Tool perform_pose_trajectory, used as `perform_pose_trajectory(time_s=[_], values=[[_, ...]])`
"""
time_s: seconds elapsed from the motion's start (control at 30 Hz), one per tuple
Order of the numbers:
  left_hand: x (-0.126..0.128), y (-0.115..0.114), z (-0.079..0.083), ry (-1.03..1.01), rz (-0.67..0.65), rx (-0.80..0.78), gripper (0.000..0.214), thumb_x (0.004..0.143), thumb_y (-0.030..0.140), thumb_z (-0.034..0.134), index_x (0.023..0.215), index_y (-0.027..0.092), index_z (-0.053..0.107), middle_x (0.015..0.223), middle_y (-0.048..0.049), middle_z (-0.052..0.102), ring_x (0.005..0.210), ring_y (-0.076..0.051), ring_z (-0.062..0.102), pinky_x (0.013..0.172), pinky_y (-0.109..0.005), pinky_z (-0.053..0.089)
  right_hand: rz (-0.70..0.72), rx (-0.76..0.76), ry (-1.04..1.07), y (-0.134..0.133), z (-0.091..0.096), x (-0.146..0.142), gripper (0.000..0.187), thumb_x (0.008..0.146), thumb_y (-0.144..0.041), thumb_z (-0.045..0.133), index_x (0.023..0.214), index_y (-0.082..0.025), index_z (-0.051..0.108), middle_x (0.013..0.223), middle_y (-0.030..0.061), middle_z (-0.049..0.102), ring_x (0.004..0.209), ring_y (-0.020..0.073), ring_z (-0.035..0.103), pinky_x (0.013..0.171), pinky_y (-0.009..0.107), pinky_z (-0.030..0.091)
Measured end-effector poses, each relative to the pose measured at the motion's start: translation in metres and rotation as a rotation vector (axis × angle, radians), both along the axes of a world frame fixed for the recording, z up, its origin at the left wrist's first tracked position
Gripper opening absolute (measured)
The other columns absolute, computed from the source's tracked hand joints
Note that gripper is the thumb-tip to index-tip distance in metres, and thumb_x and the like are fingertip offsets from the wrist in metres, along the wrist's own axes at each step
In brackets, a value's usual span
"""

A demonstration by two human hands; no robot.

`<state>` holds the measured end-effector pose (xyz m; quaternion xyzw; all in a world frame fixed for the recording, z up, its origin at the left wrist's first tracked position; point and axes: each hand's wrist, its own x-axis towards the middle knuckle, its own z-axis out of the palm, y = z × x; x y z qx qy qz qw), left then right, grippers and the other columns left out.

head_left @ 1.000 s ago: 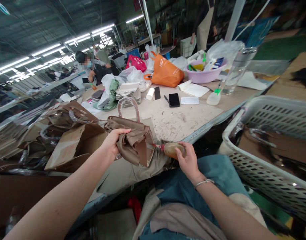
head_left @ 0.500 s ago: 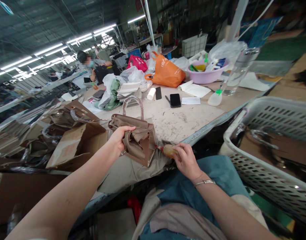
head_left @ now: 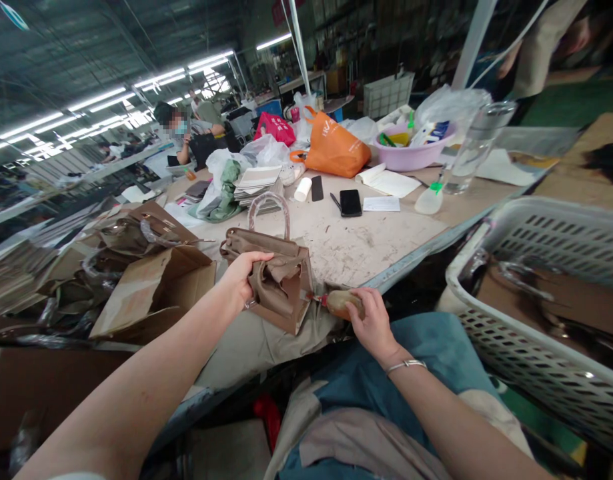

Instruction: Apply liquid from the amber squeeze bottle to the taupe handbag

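A brown handbag (head_left: 286, 283) lies tilted at the near edge of the table, its plastic-wrapped handle (head_left: 269, 207) pointing away from me. My left hand (head_left: 243, 279) is closed on the bag's left part, thumb stretched across the top; the fingers underneath are hidden. In my right hand (head_left: 372, 319) is a squeeze bottle (head_left: 342, 303) with yellowish-brown contents and a red cap. Its thin nozzle points left, at the bag's right side edge; whether the tip touches I cannot tell. Grey-beige cloth (head_left: 266, 350) is spread under the bag.
Left are an open cardboard box (head_left: 151, 293) and more brown bags (head_left: 131, 233). A white plastic basket (head_left: 531, 333) stands right. Farther back are a phone (head_left: 350, 203), a clear dropper bottle (head_left: 430, 199), a water bottle (head_left: 473, 157), an orange bag (head_left: 336, 143) and a purple basin (head_left: 411, 155).
The handbag has shifted very slightly right. My right hand and the squeeze bottle stay almost in place at its side edge. A person's legs have appeared at the upper right.
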<state>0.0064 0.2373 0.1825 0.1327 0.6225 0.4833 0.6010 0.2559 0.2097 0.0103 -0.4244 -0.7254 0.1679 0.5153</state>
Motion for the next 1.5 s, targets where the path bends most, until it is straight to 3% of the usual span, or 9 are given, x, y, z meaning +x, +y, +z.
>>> perform_pose_trajectory(time_s=[0.43, 0.7, 1.1, 1.5], values=[[0.006, 0.004, 0.001, -0.003, 0.007, -0.003, 0.015, 0.074, 0.006, 0.056, 0.083, 0.005, 0.068, 0.071, -0.0142, 0.071, 0.057, -0.026, 0.068, 0.057, -0.039, 0.061, -0.066, 0.138, 0.012, 0.011, 0.01, 0.007, 0.027, 0.089, -0.019, 0.056, 0.116, -0.02, 0.053, 0.105, 0.0112, 0.052, 0.101, 0.0246, 0.054, 0.088, 0.046, 0.052], [0.005, 0.008, 0.0, 0.002, -0.005, -0.016, 0.011, 0.073, 0.007, 0.058, 0.079, 0.007, 0.067, 0.069, -0.014, 0.071, 0.056, -0.026, 0.068, 0.056, -0.04, 0.062, -0.109, 0.192, 0.053, 0.017, 0.027, 0.01, 0.025, 0.09, -0.021, 0.056, 0.114, -0.02, 0.051, 0.105, 0.0117, 0.053, 0.102, 0.025, 0.054, 0.089, 0.047, 0.051], [0.003, 0.01, -0.003, 0.022, -0.01, -0.011, 0.016, 0.076, 0.007, 0.056, 0.088, 0.003, 0.066, 0.077, -0.0149, 0.072, 0.062, -0.028, 0.069, 0.057, -0.044, 0.061, -0.128, 0.239, 0.109, 0.03, 0.045, 0.008, 0.024, 0.089, -0.023, 0.057, 0.113, -0.02, 0.052, 0.103, 0.0115, 0.054, 0.101, 0.0252, 0.054, 0.087, 0.047, 0.051], [0.009, 0.011, 0.002, 0.056, -0.011, -0.045, 0.014, 0.079, 0.008, 0.057, 0.088, 0.004, 0.066, 0.072, -0.014, 0.071, 0.056, -0.026, 0.067, 0.052, -0.039, 0.06, -0.142, 0.255, 0.152, 0.04, 0.058, 0.007, 0.025, 0.089, -0.022, 0.057, 0.113, -0.019, 0.052, 0.104, 0.0122, 0.054, 0.102, 0.0257, 0.054, 0.088, 0.047, 0.05]])
